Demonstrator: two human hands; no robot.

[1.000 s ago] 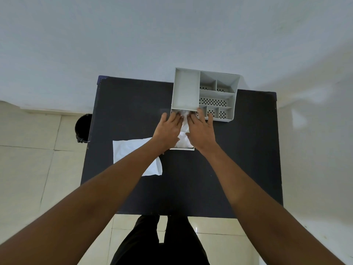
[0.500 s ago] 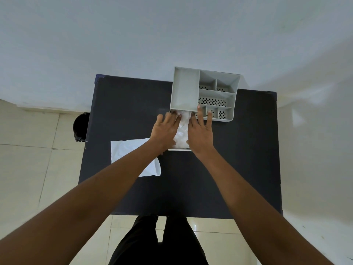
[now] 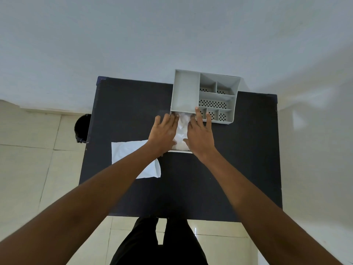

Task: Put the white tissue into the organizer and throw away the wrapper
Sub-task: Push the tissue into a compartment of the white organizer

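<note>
Left hand (image 3: 163, 133): flat, fingers spread, pressing white tissue (image 3: 181, 131).
Right hand (image 3: 200, 136): flat, spread, on tissue beside organizer (image 3: 205, 96).
Wrapper (image 3: 129, 153): lying on tabletop (image 3: 238, 159).

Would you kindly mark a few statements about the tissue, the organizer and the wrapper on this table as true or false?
1. Both hands press on the white tissue stack. True: the left hand and right hand lie flat on either side of it.
2. The grey plastic organizer stands at the table's near edge. False: it stands at the far edge, by the wall.
3. The flat white wrapper lies on the black table, left of the tissue. True.
4. The organizer's large left compartment is full of tissue. False: it looks empty; the tissue sits at its near end.
5. The black bin stands on the table. False: it stands on the floor, left of the table.
</note>
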